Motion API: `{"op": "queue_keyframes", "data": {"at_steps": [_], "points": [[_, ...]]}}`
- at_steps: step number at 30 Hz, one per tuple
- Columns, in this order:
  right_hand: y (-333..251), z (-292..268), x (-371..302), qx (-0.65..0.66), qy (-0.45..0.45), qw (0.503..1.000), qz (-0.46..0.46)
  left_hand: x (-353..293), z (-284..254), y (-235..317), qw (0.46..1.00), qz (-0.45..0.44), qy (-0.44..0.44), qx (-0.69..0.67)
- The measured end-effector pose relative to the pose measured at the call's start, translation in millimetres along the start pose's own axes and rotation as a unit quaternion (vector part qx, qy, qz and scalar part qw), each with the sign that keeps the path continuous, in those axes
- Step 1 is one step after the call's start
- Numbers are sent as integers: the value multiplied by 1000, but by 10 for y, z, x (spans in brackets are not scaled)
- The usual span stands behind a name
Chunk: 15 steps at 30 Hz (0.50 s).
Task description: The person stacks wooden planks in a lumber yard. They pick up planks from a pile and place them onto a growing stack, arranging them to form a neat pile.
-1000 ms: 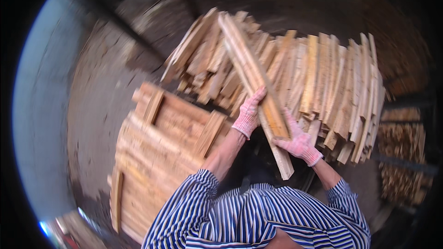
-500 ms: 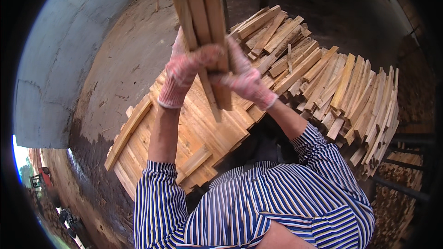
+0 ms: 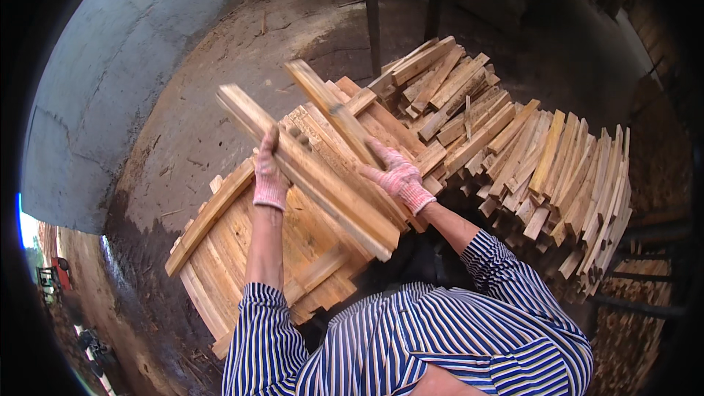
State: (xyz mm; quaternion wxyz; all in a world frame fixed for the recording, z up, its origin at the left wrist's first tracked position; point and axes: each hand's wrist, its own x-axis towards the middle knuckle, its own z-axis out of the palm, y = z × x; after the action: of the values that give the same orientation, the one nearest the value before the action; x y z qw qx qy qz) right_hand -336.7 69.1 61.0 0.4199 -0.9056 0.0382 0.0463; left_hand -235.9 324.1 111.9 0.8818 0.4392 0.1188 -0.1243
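Both of my hands wear pinkish-white knit gloves. My left hand (image 3: 270,180) is closed on the outer side of a pair of long wooden strips (image 3: 315,170), which slant from upper left to lower right above the wood pile. My right hand (image 3: 400,180) grips another wooden strip (image 3: 330,108) on its right side, thumb and fingers partly around it. A gap separates this strip from the left hand's pair. Beneath them spreads a flat layer of pale boards (image 3: 246,231), with several strips lying loose across it. My left fingertips are mostly hidden behind the wood.
A long heap of stacked wooden strips (image 3: 528,154) curves along the right. A thicker strip (image 3: 213,216) lies across the boards' left end. Dark posts (image 3: 370,15) stand behind the pile, and a grey wall (image 3: 95,103) rises at left beyond the dirt floor (image 3: 220,81).
The strips were raised upright as one bundle between both hands. Now they are lower, slanted over the boards and split apart, and my hands are farther from each other.
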Motion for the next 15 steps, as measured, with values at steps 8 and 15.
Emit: {"op": "queue_keyframes", "data": {"at_steps": [8,15], "points": [[463,628,316,-287,-86,953,-55,-127,-311,-594,998,-37,51,26],[-151,150,192,74,-141,986,-44,419,-80,-1153,986,-40,21,159]]}}
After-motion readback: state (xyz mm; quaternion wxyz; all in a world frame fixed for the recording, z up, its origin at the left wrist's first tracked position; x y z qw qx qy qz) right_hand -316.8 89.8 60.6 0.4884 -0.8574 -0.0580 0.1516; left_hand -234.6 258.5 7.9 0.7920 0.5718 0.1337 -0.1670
